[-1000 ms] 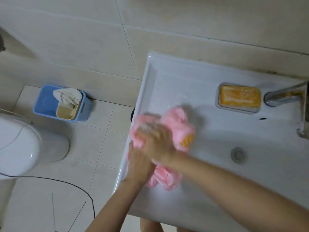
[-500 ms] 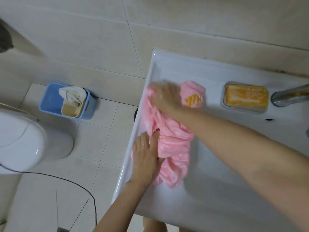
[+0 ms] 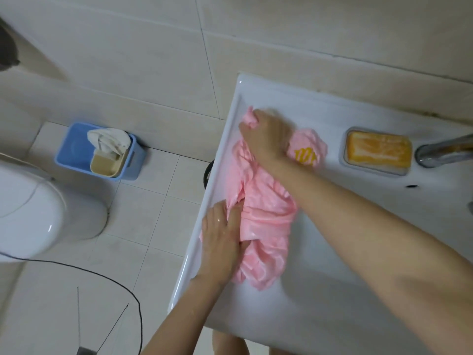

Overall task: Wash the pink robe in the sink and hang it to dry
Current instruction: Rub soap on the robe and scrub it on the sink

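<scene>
The pink robe [image 3: 266,219] lay as a long wet roll by the left edge of the sink [image 3: 224,139], its long axis running from the near edge toward the far left corner. The right hand [image 3: 263,139] clutched the far end in a curled fist. The left hand [image 3: 220,242], fingers fairly straight, pressed the near end down. The cloth looked glossy and creased, with a yellow print [image 3: 304,155] showing
</scene>
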A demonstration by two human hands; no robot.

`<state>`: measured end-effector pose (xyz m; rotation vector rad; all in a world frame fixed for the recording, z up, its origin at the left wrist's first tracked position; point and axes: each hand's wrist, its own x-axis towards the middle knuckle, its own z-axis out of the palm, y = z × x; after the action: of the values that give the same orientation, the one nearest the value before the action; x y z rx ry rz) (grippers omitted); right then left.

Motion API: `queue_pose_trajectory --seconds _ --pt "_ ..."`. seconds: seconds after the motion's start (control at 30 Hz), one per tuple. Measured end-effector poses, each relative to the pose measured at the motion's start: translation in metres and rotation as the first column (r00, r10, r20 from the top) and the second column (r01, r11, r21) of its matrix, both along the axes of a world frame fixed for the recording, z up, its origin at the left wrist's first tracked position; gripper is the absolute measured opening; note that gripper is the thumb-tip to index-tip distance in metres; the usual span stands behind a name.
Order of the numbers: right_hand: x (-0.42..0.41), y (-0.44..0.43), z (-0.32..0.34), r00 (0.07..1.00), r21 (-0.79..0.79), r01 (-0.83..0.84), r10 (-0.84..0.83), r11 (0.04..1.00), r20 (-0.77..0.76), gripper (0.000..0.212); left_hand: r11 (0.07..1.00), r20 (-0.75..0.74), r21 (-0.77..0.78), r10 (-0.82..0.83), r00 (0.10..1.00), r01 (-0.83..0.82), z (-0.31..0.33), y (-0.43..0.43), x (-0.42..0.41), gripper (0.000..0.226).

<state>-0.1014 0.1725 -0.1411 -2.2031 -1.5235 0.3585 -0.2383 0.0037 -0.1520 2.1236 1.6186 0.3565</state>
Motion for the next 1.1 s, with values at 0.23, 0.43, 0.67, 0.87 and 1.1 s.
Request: queue_pose_trajectory --seconds 0.23,0.43,0.67,0.87,1.1 --pt "-0.02 -0.098 -0.008 0.901 0.249 -0.432 0.429 0.867 0.071 0.009 0.997 0.021 -0.012 0.073 0.997 -0.072 -0.087 -0.014 -0.002 0.079" --pt "-0.012 -0.027 -0.001 0.994 -0.005 -0.075 0.074 0.997 -0.078 0.015 0.996 -0.107 0.06 0.069 0.992 -0.063 -0.029 -0.006 -0.005 0.055" --pt "-0.019 -0.058 -0.007 0.85 0.043 -0.522 0.515 0.852 0.108 0.025 0.994 -0.04 0.012 0.106 0.994 -0.105 -0.015 0.007 0.015 0.051" --pt "0.027 0.014 0.005 0.866 -0.156 -0.291 0.191 0.944 -0.463 0.026 1.0 0.134 0.005 0.004 0.991 -0.005 -0.009 -0.001 -0.002 0.06" --pt "0.132 -0.05 0.058 0.654 -0.252 -0.739 0.755 0.625 -0.043 0.106 0.998 -0.01 0.065 -0.004 1.0 0.005 0.013 -0.032 0.035 0.068"
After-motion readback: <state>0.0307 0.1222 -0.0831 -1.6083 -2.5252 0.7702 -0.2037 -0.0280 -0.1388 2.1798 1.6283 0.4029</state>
